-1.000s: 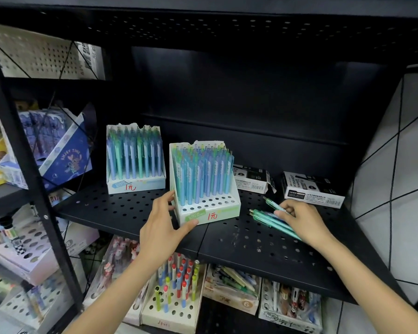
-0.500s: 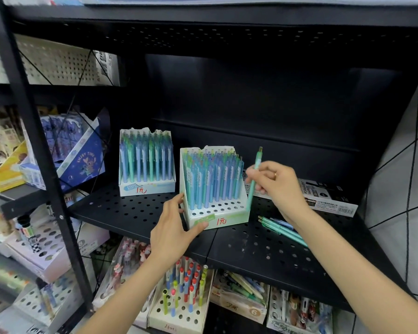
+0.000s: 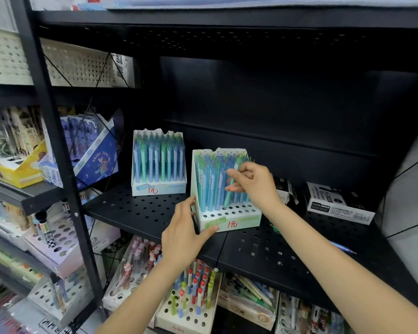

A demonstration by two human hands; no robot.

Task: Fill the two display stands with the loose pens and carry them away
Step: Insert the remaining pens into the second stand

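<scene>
My left hand [image 3: 179,237] braces white cardboard pen stand [image 3: 227,216] near black perforated shelf's [image 3: 135,208] front edge. My right hand [image 3: 253,183] pinches teal pen [image 3: 228,197]; I'd lower it straight into free hole, keeping stand steady.

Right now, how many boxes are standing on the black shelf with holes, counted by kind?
Pen display stands with a red price mark: 2, the back one and the front one
Black-and-white boxes: 2, one in full view, one behind the right hand
Total: 4
</scene>
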